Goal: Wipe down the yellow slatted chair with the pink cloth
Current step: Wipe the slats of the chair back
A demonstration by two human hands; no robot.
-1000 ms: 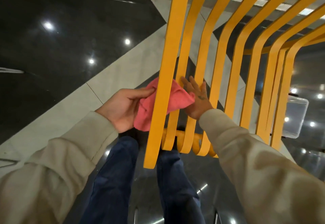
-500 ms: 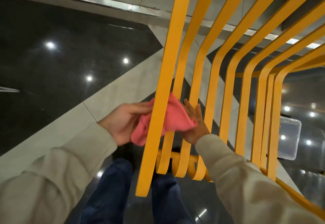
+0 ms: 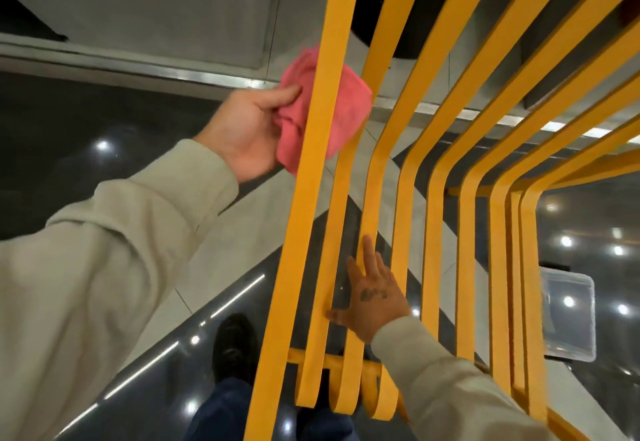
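Whereas the left grip (image 3: 247, 132) and the right grip (image 3: 375, 296) had met half a second before at the pink cloth (image 3: 348, 108), low on the outermost slat of the yellow slatted chair (image 3: 308, 218), the two had now parted. The left grip, thumb and fingers clenched on the bunched edge of the cloth, had carried it well up that same slat. There the cloth lay wrapped round the back of the slat and showed on both sides of it. The right grip had let go of the cloth and stayed low. It was released, its fingers straight and spread, a forefinger laid along the third slat and the thumb touching the second, not far above the curled slat ends and the crossbar. From that placing it seemed to be steadying the frame while the other arm did the rubbing. The change read as one long upward stroke along the first slat, so its lower stretch was probably done and its upper run was in hand. The many slats to the right had no cloth on them and looked still to be wiped, which put the job at an early stage. A clear plastic box (image 3: 568, 316) sat on the glossy dark floor (image 3: 69, 121) beyond the slats, apart from both grips.
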